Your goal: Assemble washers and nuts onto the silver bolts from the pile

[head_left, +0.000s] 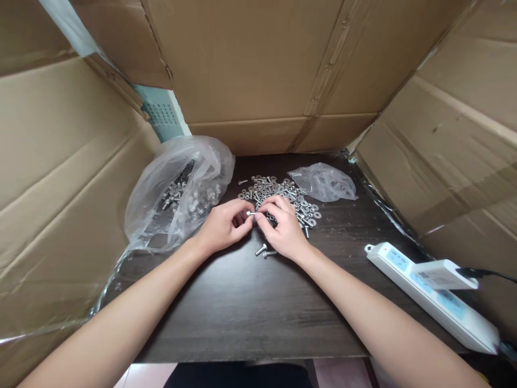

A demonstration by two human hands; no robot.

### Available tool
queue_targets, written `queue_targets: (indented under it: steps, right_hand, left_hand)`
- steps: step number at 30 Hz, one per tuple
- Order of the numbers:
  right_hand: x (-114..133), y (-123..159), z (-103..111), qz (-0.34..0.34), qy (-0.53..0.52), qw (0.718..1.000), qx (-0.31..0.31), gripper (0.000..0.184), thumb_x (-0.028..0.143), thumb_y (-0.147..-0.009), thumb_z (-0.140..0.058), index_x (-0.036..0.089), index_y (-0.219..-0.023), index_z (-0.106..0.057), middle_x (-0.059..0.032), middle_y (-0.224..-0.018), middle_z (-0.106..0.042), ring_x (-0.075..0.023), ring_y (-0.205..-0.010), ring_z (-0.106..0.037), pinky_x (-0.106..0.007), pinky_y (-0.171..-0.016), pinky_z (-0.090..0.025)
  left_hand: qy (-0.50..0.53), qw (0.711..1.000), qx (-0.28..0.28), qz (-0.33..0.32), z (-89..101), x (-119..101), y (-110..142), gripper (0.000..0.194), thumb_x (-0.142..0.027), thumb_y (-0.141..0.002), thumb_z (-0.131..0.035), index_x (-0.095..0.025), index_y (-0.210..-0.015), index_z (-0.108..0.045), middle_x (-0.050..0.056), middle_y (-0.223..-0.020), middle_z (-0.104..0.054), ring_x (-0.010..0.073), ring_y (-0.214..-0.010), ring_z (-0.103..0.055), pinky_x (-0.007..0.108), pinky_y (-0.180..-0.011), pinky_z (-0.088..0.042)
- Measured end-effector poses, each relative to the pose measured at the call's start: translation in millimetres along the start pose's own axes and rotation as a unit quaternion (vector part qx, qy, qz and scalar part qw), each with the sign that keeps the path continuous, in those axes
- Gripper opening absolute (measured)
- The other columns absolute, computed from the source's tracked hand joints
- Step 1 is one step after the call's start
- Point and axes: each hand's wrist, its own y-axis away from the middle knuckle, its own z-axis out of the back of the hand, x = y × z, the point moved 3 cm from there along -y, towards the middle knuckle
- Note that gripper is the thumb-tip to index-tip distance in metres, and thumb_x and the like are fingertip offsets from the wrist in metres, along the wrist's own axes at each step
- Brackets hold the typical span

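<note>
My left hand (pixel 223 225) and my right hand (pixel 283 226) meet at the middle of a dark wooden table (pixel 242 307). Between their fingertips they pinch one small silver bolt (pixel 251 213), lying sideways. Just behind the hands spreads a loose pile of silver washers, nuts and bolts (pixel 278 191). Two bolts (pixel 264 251) lie on the table under my right wrist.
A large clear plastic bag (pixel 177 188) with several bolts inside sits at the left. A smaller clear bag (pixel 325 182) lies at the right rear. A white power strip (pixel 432 293) with a plugged-in adapter rests at the right edge. Cardboard walls (pixel 258 70) surround the table.
</note>
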Motion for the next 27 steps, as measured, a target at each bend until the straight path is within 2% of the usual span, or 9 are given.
queue_targets:
  steps: [5, 8, 14, 20, 27]
  right_hand:
    - [2.5, -0.2, 1.4, 0.012, -0.013, 1.0, -0.002, 0.007, 0.028, -0.097, -0.061, 0.024, -0.1, -0.066, -0.0068, -0.108, -0.066, -0.0274, -0.107, -0.06, -0.048, -0.099, -0.043]
    - [2.5, -0.2, 1.4, 0.013, -0.008, 1.0, 0.0, 0.006, 0.027, -0.096, -0.06, 0.025, -0.098, -0.066, -0.0068, -0.107, -0.066, -0.0273, -0.107, -0.06, -0.048, -0.099, -0.043]
    - [1.4, 0.2, 0.3, 0.008, -0.005, 1.0, 0.013, 0.014, 0.029, -0.101, -0.056, 0.023, -0.092, -0.065, -0.0067, -0.106, -0.067, -0.0268, -0.105, -0.059, -0.048, -0.097, -0.042]
    - [3.2, 0.0, 1.9, 0.008, -0.008, 1.0, 0.011, 0.008, 0.026, -0.097, -0.061, 0.024, -0.101, -0.067, -0.0068, -0.108, -0.067, -0.0272, -0.106, -0.059, -0.048, -0.097, -0.043]
    - [1.8, 0.4, 1.1, 0.01, -0.003, 1.0, 0.015, 0.007, 0.026, -0.097, -0.058, 0.024, -0.093, -0.063, -0.0067, -0.105, -0.067, -0.0275, -0.106, -0.059, -0.048, -0.098, -0.043]
  left_hand:
    - [0.009, 1.0, 0.002, 0.004, 0.8, -0.5, -0.2, 0.01, -0.021, -0.091, -0.062, -0.018, -0.1, -0.067, 0.001, -0.084, -0.067, 0.012, -0.066, -0.061, 0.023, -0.064, -0.051]
    - [0.01, 1.0, 0.006, 0.003, 0.3, -0.5, -0.2, 0.01, -0.021, -0.091, -0.062, -0.018, -0.099, -0.067, 0.001, -0.084, -0.066, 0.0119, -0.066, -0.061, 0.023, -0.064, -0.051]
    - [0.009, 1.0, 0.008, 0.001, -0.5, -0.9, 0.1, 0.01, -0.021, -0.091, -0.063, -0.018, -0.1, -0.066, 0.0, -0.083, -0.066, 0.0113, -0.066, -0.06, 0.022, -0.064, -0.05]
    - [0.012, 1.0, 0.001, 0.008, 0.1, -0.2, 0.3, 0.009, -0.021, -0.091, -0.062, -0.019, -0.098, -0.066, 0.0, -0.083, -0.066, 0.0119, -0.066, -0.061, 0.023, -0.064, -0.05]
    - [0.006, 1.0, 0.005, 0.0, -0.7, -1.9, -0.2, 0.009, -0.02, -0.09, -0.062, -0.019, -0.099, -0.066, 0.0, -0.082, -0.066, 0.0119, -0.065, -0.061, 0.023, -0.064, -0.05]
